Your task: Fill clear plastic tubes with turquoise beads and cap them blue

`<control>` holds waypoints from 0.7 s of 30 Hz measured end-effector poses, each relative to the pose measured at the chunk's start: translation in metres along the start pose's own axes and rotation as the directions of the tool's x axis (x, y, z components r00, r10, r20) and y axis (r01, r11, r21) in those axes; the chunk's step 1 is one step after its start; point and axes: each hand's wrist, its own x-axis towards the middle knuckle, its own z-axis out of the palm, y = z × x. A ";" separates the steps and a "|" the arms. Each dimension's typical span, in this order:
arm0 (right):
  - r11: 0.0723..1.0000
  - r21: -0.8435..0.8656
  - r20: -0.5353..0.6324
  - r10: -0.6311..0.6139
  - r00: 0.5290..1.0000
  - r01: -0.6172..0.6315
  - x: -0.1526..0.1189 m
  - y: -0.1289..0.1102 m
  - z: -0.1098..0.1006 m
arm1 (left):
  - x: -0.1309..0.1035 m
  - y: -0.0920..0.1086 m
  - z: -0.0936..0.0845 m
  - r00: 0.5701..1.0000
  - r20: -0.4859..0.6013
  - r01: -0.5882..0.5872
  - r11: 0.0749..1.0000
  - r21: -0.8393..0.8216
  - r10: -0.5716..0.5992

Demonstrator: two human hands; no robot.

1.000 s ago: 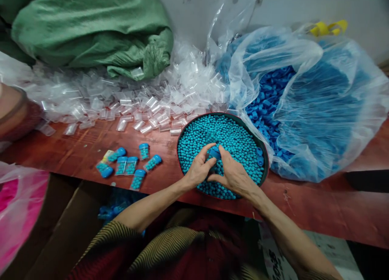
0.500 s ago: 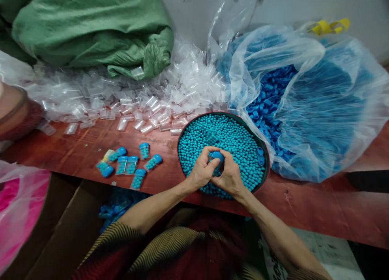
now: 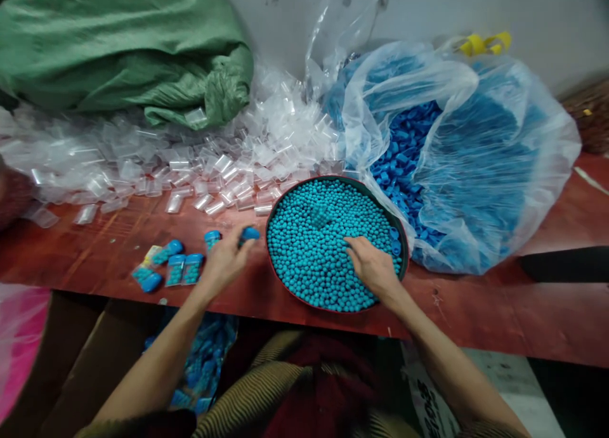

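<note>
My left hand (image 3: 224, 264) is closed on a small clear bottle, whose blue cap (image 3: 250, 234) shows past my fingertips left of the bowl. The bottle's body is mostly hidden. Over the right part of a round bowl (image 3: 272, 268) full of blue beads (image 3: 316, 254) hovers my right hand (image 3: 373, 265). Its fingers are loosely bent and a little apart, with nothing visible in them. Several capped bottles of beads (image 3: 175, 270) lie on the red table left of my left hand, one partly behind it (image 3: 212, 238).
Clear empty bottles (image 3: 223, 172) are heaped along the back under a green sack (image 3: 124, 51). A translucent bag (image 3: 495, 172) of blue caps (image 3: 404, 153) stands right of the bowl. Below the table edge are more blue-capped bottles (image 3: 204, 362) and a pink-filled bag (image 3: 21, 355).
My hands have parted. The left carried the capped bottle from above the bowl leftward to the other filled bottles; the right stays over the beads and has let go. The view shifted slightly.
</note>
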 end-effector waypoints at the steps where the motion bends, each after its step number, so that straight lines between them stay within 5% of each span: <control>1: 0.994 -0.073 0.002 0.076 0.997 -0.075 0.000 0.017 -0.006 | 0.001 -0.009 -0.006 0.999 -0.045 0.021 0.991 0.132 -0.015; 5: 0.905 -0.325 0.017 0.296 0.955 -0.275 0.005 0.062 -0.028 | 0.010 -0.007 0.000 0.977 -0.194 -0.025 0.946 0.323 0.092; 8: 0.846 -0.444 0.095 0.372 0.924 -0.295 0.013 0.065 -0.031 | 0.028 0.030 0.030 0.969 -0.114 -0.177 0.941 0.287 0.217; 12: 0.833 -0.496 0.192 0.380 0.905 -0.245 0.020 0.059 -0.022 | 0.058 0.072 0.073 0.978 -0.017 -0.196 0.949 0.245 0.206; 14: 0.888 -0.381 0.203 0.352 0.914 -0.258 0.023 0.063 -0.016 | 0.068 0.080 0.091 0.975 0.036 -0.222 0.956 0.192 0.219; 17: 0.937 0.106 0.196 0.309 0.931 -0.334 0.027 0.068 -0.008 | 0.074 0.083 0.109 0.976 0.075 -0.212 0.971 0.112 0.204; 19: 0.801 0.472 0.221 0.298 0.929 -0.369 0.029 0.065 0.001 | 0.073 0.083 0.117 0.981 0.064 -0.186 0.978 0.094 0.180; 21: 0.658 0.654 0.254 0.273 0.928 -0.372 0.030 0.056 0.010 | 0.073 0.084 0.122 0.983 0.058 -0.181 0.977 0.110 0.175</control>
